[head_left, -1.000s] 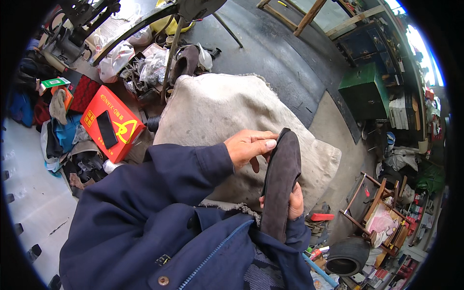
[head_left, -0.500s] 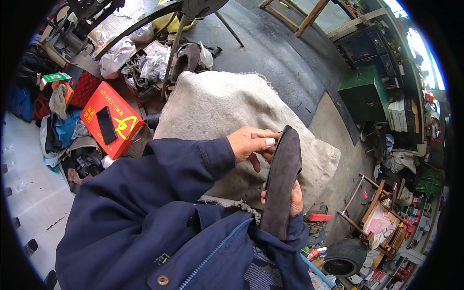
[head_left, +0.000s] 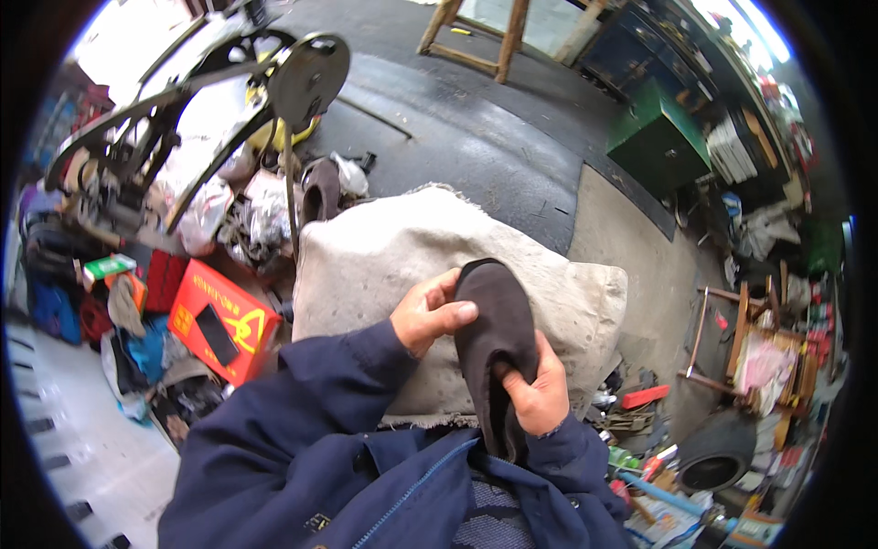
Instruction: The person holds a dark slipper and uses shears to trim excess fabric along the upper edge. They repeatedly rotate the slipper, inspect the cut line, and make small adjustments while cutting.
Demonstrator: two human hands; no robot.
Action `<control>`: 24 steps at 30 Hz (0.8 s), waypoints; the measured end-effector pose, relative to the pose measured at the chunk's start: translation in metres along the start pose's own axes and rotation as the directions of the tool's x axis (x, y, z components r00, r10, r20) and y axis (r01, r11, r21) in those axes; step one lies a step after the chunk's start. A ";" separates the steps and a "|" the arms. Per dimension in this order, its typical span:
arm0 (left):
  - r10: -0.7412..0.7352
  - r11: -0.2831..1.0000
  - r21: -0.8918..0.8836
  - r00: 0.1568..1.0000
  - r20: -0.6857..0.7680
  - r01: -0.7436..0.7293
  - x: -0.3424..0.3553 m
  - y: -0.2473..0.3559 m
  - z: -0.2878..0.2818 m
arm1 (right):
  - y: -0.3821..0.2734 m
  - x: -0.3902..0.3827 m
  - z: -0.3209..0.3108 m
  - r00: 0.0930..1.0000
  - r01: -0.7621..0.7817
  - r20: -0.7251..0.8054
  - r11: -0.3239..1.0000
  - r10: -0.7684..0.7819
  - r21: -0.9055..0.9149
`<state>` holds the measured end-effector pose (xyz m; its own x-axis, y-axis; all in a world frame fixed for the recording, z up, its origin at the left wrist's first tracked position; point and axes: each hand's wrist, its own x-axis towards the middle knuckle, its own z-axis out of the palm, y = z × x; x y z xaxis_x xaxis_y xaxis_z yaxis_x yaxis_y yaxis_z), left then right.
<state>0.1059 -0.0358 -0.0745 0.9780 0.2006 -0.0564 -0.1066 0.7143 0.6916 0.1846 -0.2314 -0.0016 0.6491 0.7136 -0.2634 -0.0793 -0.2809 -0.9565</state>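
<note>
The shoe (head_left: 497,309) is over the pale cloth (head_left: 366,261), toe toward twelve o'clock; the left hand (head_left: 427,316) pinches its ten-o'clock edge, the right hand (head_left: 541,395) grips its four-o'clock opening. Steady thumbs should prevent twisting.

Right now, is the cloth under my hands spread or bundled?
Spread: the pale cloth reaches out wide on both sides of the shoe.

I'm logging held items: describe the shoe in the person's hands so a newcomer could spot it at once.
Find the big pale cloth at the picture's middle. Against it, the left hand and right hand hold a dark shoe, toe pointing away from the person. Unlike the other shoe beyond the cloth's upper-left corner, it is held in both hands.
</note>
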 end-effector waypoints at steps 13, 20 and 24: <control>0.068 0.992 -0.121 0.978 0.197 -0.045 -0.006 0.002 -0.019 | -0.035 -0.023 0.010 0.974 0.225 0.109 0.895 -0.198 -0.386; 0.119 0.991 -0.097 0.936 0.332 -0.092 0.000 -0.001 -0.031 | -0.021 -0.029 -0.008 0.958 0.253 0.177 0.957 -0.227 -0.145; 0.071 0.997 -0.003 0.948 0.309 -0.074 0.001 0.002 -0.035 | -0.016 -0.031 -0.015 0.961 0.190 0.219 0.980 -0.171 -0.066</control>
<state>0.1003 -0.0110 -0.0981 0.9753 0.0340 0.2183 -0.1792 0.6999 0.6915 0.1772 -0.2587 0.0238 0.4717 0.8740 -0.1165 0.0956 -0.1820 -0.9786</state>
